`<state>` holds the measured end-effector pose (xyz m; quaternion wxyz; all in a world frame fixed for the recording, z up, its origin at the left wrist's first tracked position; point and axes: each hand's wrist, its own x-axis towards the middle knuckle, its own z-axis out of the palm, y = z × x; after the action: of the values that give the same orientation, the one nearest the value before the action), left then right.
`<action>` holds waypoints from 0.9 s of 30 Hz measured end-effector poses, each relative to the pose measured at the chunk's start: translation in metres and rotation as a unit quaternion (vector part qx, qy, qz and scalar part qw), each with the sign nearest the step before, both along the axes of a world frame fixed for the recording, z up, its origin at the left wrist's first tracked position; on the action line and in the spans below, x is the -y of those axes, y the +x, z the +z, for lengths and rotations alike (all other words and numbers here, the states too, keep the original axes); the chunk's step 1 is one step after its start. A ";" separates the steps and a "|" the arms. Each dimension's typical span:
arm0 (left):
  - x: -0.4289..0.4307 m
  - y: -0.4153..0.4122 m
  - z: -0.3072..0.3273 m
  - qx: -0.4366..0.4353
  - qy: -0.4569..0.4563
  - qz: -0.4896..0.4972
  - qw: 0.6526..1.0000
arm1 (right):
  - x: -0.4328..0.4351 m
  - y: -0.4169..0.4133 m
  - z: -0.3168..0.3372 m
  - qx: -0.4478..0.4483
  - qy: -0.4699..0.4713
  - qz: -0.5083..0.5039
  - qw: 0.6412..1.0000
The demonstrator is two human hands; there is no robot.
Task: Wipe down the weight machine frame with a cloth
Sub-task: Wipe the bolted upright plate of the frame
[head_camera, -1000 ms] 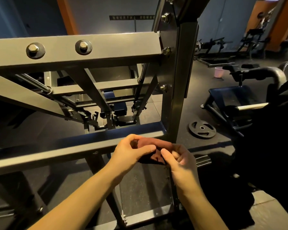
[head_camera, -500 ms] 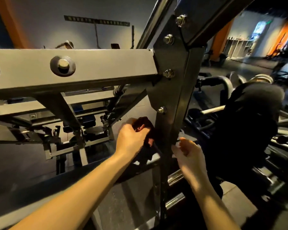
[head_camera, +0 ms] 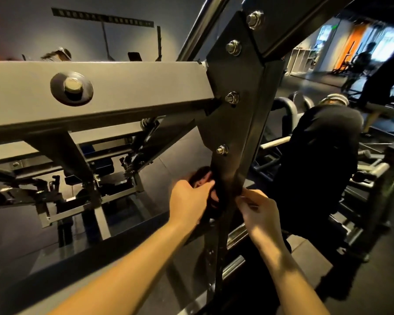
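A: Where's the cloth?

B: Bunched in the left hand (head_camera: 189, 201), fingers curled round the cloth (head_camera: 203, 178), pressed to the left face of the black post (head_camera: 239, 133). The right hand (head_camera: 257, 210) curls its fingers at the post's right edge; what they pinch, I cannot tell.

A: Much left?

B: I'd say most: the grey beam (head_camera: 127, 87), the lower rail (head_camera: 100, 251). Bolts (head_camera: 232, 97) will snag, and the padded machine (head_camera: 323, 160) crowds the right.
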<state>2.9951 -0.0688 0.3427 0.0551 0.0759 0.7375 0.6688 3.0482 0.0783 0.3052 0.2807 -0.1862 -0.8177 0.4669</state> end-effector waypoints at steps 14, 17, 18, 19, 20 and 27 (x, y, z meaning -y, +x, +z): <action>-0.017 0.030 -0.025 -0.028 0.022 0.011 0.999 | -0.011 0.027 0.007 -0.027 -0.170 0.130 0.977; -0.010 0.026 -0.029 0.004 0.034 0.081 0.996 | -0.017 0.034 -0.002 -0.016 -0.206 0.133 0.969; -0.009 0.026 -0.029 0.025 0.033 0.096 0.994 | -0.018 0.036 -0.003 -0.008 -0.217 0.139 0.966; -0.009 0.028 -0.029 0.045 0.039 0.102 0.993 | -0.019 0.037 -0.004 0.001 -0.223 0.152 0.963; -0.011 0.032 -0.028 0.059 0.052 0.098 0.992 | -0.018 0.038 -0.002 0.008 -0.231 0.174 0.957; -0.009 0.056 -0.028 0.053 -0.039 0.031 0.997 | -0.029 0.047 -0.015 0.038 -0.323 0.165 0.931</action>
<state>3.0506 -0.0599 0.3143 0.0762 0.0146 0.7608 0.6443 3.0955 0.1068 0.2904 0.0936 -0.1471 -0.6516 0.7383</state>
